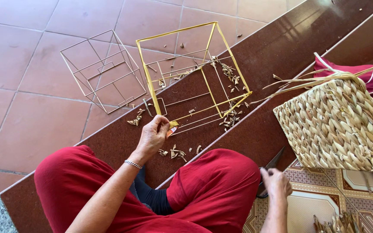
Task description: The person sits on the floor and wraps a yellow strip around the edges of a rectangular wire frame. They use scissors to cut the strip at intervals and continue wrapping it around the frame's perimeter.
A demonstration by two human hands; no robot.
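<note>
Wire frame (195, 75) wrapped in yellow strip, on dark step ahead of knees | left hand (153, 136) fingers pinching its near corner | right hand (275, 182) fingers clenched on scissors (272, 166) | bare wire frame (102, 71) on tiles beside | woven basket (337, 125) at right

trousers: loose, bright red cloth (214, 183), covering both legs, folded in soft creases
inner garment: dark navy (152, 196), showing between the legs at 6 o'clock
left wrist: thin silver chain bracelet (133, 164)
forearms: bare, no sleeves
right wrist: nothing worn
</note>
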